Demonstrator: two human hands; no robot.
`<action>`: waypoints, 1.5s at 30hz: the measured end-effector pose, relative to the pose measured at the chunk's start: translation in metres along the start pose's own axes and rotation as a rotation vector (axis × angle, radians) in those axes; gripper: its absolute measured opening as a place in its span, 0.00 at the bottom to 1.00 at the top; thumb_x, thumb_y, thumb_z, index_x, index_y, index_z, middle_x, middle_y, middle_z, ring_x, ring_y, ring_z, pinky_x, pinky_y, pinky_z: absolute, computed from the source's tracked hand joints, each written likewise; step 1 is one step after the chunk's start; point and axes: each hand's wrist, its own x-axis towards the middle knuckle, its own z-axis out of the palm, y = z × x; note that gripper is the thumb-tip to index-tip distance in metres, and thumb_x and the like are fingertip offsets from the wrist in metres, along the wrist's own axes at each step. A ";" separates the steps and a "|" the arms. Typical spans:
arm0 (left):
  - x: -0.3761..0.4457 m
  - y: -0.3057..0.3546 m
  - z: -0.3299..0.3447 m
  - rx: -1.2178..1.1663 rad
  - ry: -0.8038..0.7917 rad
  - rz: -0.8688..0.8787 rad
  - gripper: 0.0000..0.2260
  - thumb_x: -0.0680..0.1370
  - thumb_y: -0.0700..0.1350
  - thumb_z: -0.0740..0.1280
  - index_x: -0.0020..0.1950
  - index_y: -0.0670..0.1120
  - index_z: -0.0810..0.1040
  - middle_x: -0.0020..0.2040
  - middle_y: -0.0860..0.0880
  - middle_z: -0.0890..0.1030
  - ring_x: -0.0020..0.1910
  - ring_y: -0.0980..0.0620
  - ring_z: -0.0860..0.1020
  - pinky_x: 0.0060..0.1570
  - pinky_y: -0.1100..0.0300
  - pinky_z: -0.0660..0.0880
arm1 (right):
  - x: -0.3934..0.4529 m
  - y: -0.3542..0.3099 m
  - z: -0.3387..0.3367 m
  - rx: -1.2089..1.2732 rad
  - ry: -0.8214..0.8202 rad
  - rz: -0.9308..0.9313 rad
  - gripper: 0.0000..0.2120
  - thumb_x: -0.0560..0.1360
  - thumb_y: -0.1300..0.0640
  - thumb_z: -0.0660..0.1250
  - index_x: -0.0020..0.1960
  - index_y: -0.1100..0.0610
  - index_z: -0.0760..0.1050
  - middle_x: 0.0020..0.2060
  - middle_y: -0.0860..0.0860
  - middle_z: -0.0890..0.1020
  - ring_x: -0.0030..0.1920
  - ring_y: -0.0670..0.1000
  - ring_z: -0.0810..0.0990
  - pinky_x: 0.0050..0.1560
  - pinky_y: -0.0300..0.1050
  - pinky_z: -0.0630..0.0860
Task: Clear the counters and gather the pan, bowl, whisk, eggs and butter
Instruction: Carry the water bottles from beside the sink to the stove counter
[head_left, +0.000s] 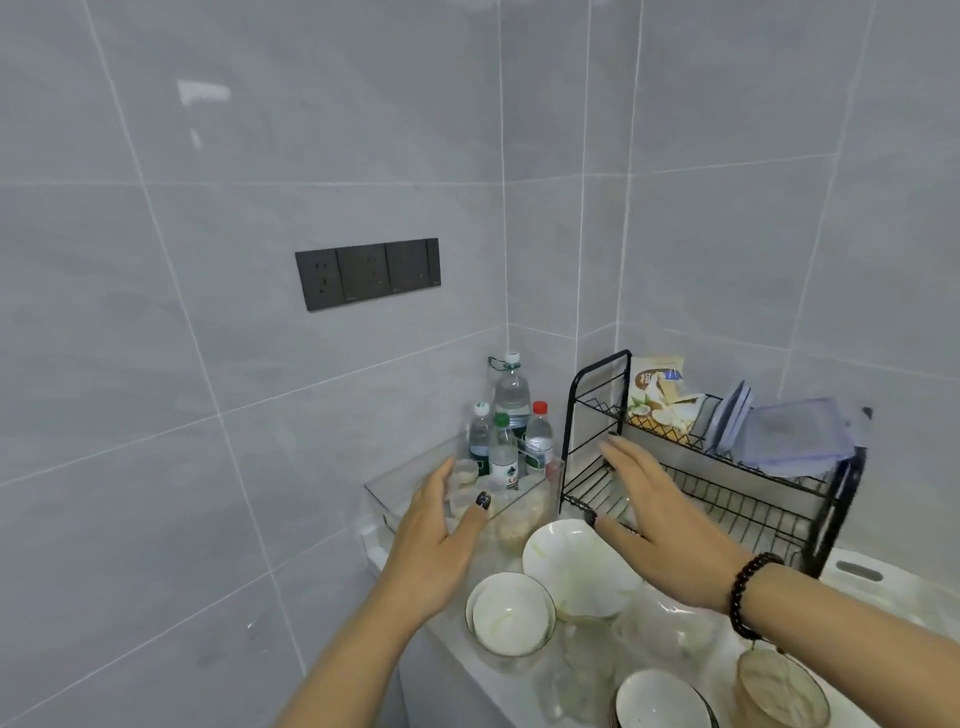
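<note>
Two hands reach out over the counter (691, 629), fingers straight and spread, neither curled round anything. Left hand (434, 545): fingertips lie against the near wall of a clear plastic bin (395, 483), thumb with a dark-painted nail (483, 500) pointing toward the dish rack (691, 483); whether the palm presses the bin cannot be told. Right hand (660, 514): fingers extended across the left end of the rack, level with its lower shelf; contact with the wire is uncertain. A dark bead bracelet (748, 597) sits on the right wrist.

Landmark: the black two-tier dish rack, standing near the wall corner.
- Left of the rack, in the corner: the clear bin holding four water bottles (511, 400), one tall with a white cap, smaller ones with green and red caps. A small cup (465, 473) sits in the bin near the left fingertips.
- In front of the rack, tilted: a white bowl (576, 569) with green streaks.
- Farther in front and left of that: a deeper bowl (511, 616) with a dark rim.
- Front, at the bottom edge: another white bowl (660, 701), and beside it a glass vessel (779, 686).
- On the rack's top shelf: a yellow packet (657, 395), upright plates (732, 415), a bluish plastic box (795, 436).
- Well left of the rack, on the wall: a dark socket panel (368, 273).

Pan, whisk, eggs and butter cannot be made out.
</note>
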 end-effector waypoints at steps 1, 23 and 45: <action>0.010 -0.005 0.001 -0.007 -0.001 -0.010 0.26 0.80 0.50 0.64 0.76 0.55 0.59 0.68 0.59 0.64 0.66 0.64 0.63 0.65 0.64 0.61 | 0.013 0.003 0.001 0.029 0.001 0.007 0.34 0.79 0.45 0.58 0.78 0.50 0.43 0.77 0.43 0.44 0.76 0.44 0.47 0.75 0.40 0.51; 0.300 -0.135 -0.002 -0.145 -0.220 -0.100 0.21 0.81 0.45 0.62 0.74 0.51 0.64 0.68 0.59 0.69 0.64 0.62 0.70 0.65 0.62 0.68 | 0.331 0.060 0.117 0.353 0.180 0.380 0.28 0.78 0.52 0.63 0.75 0.53 0.57 0.72 0.50 0.62 0.66 0.47 0.67 0.70 0.48 0.66; 0.407 -0.185 0.015 -0.227 -0.347 -0.055 0.16 0.80 0.44 0.64 0.65 0.58 0.68 0.64 0.60 0.73 0.58 0.68 0.73 0.50 0.79 0.68 | 0.476 0.128 0.218 0.511 0.348 0.634 0.40 0.61 0.53 0.78 0.68 0.52 0.63 0.60 0.52 0.73 0.59 0.52 0.75 0.62 0.53 0.75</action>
